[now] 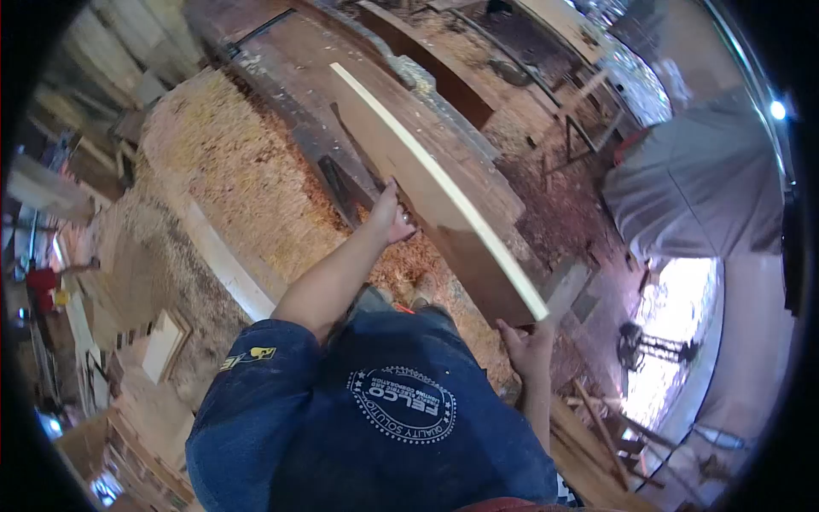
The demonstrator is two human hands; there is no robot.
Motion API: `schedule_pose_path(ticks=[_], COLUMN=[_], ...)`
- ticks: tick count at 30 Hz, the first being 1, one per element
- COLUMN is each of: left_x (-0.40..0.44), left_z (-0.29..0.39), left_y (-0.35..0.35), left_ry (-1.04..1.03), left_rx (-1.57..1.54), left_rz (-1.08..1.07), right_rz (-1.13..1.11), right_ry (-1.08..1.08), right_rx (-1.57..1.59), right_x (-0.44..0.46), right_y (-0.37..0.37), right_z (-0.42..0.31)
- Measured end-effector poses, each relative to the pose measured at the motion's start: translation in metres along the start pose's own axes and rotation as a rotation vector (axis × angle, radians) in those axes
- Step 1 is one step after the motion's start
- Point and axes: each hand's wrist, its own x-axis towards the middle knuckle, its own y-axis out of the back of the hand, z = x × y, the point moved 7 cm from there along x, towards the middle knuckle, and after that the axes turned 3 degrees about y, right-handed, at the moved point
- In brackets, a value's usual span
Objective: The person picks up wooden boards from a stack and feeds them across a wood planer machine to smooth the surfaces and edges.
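Holding one long board (422, 192) with both hands, the person stands at the near side of a brown workbench (478, 183), the reference for all positions here. The board is on edge, aslant, its pale upper edge uppermost and its darker broad face toward the person; it lies across the view of the workbench, covering part of the top, and contact between the two cannot be confirmed. The left hand (394, 220) is at the workbench's near edge, fingers curled in at the board's lower edge with the thumb up against the face; the fingertips are not clear. The right hand (525, 346), beyond the workbench's right-hand end, pinches the board's near end; its thumb shows on the face, while the remaining fingers are largely hidden. Left of the workbench, wood shavings (230, 154) cover the ground; a curved wooden strip (223, 256) lies there, one end passing out of sight behind the left arm. A black bar (260, 32) sits at the workbench's far left end, its type hard to make out. Right of the workbench hangs a grey cloth (699, 179), concealing whatever is beneath. The dark lens border cuts off the surroundings.
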Motion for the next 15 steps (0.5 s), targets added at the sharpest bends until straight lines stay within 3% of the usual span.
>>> schedule_pose_path(ticks=[3, 5, 8, 11, 12, 15], left_x=[-0.001, 0.001, 0.011, -0.007, -0.014, 0.0], left_z=[0.004, 0.001, -0.008, -0.029, -0.038, -0.068], left_y=[-0.005, -0.004, -0.005, -0.02, -0.021, 0.0], left_ry=[-0.096, -0.139, -0.125, -0.233, -0.2, -0.178], left_rx=[-0.062, -0.05, -0.077, 0.097, 0.245, 0.48], left_rz=[0.072, 0.103, 0.216, 0.288, 0.342, 0.428], right_rz=[-0.099, -0.219, -0.272, -0.27, -0.264, -0.306], right_ry=[0.273, 0.403, 0.352, -0.014, -0.11, -0.318], right_rx=[-0.147, -0.075, -0.182, 0.086, 0.217, 0.564], right_x=[0.032, 0.05, 0.061, 0.079, 0.083, 0.093], right_y=[-0.004, -0.016, -0.004, 0.003, 0.02, 0.026], right_z=[-0.045, -0.015, 0.01, 0.084, 0.065, 0.149])
